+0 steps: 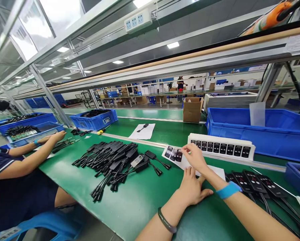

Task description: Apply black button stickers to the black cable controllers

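Observation:
A white sheet of black labels (169, 152) lies on the green bench in front of me. My right hand (195, 158), with a blue wristband, pinches at the edge of the label (179, 156) at the sheet's right end. Thumb apart, my left hand (191, 190) lies on the bench, its fingertips at the lower edge of the white paper. A dark bangle circles that wrist. To the left sits a pile of black cabled boxes (119, 155). At the right lie several black boxes with labelled faces (255, 180), partly behind my right forearm.
A label strip (221, 149) leans before a large blue bin (278, 134). Beyond the bench seam, one cabled device (145, 126) rests on white paper (150, 133). A co-worker's hands (58, 135) handle parts at the left, near blue crates (97, 121).

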A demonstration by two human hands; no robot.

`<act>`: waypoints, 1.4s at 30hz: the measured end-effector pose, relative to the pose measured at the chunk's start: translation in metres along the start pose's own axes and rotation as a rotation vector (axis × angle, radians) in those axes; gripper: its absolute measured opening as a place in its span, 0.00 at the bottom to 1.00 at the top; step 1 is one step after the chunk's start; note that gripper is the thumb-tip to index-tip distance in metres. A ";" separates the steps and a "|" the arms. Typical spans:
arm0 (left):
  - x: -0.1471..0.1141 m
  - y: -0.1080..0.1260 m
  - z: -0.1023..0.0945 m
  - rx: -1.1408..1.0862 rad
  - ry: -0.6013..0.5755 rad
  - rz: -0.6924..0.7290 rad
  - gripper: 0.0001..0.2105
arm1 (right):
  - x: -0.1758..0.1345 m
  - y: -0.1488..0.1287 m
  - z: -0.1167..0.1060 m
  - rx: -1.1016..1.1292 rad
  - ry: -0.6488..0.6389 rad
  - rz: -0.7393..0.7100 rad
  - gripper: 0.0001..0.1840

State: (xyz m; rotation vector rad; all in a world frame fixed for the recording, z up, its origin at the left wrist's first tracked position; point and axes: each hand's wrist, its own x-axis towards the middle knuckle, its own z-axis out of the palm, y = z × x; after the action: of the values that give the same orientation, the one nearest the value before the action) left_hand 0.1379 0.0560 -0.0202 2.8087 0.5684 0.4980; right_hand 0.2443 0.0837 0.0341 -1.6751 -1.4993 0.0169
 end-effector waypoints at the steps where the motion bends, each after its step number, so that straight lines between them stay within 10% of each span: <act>1: 0.002 -0.003 -0.003 0.012 0.015 -0.029 0.28 | -0.004 -0.003 -0.012 0.032 0.035 -0.012 0.08; 8: -0.002 -0.074 -0.049 0.241 0.352 -0.642 0.22 | -0.084 0.004 -0.087 0.230 0.169 0.032 0.10; 14: -0.019 -0.101 -0.055 0.298 0.411 -0.844 0.19 | -0.143 0.035 -0.088 0.229 0.169 0.081 0.09; 18: -0.014 -0.091 -0.052 0.217 0.380 -0.813 0.07 | -0.152 0.036 -0.085 0.238 0.173 0.044 0.08; 26: -0.002 -0.059 -0.062 -0.265 0.414 -0.688 0.27 | -0.154 0.016 -0.095 0.350 0.200 0.141 0.08; 35: -0.011 0.035 -0.025 -1.056 0.082 -0.515 0.19 | -0.150 0.012 -0.103 0.560 0.249 0.258 0.10; 42: -0.024 0.063 -0.028 -1.615 -0.194 -0.527 0.25 | -0.147 0.011 -0.105 0.629 0.211 0.346 0.12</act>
State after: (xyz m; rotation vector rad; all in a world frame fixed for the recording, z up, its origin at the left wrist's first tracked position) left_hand 0.1274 -0.0061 0.0170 1.1008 0.4674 0.3003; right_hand 0.2679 -0.0948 0.0181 -1.3420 -0.9014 0.4392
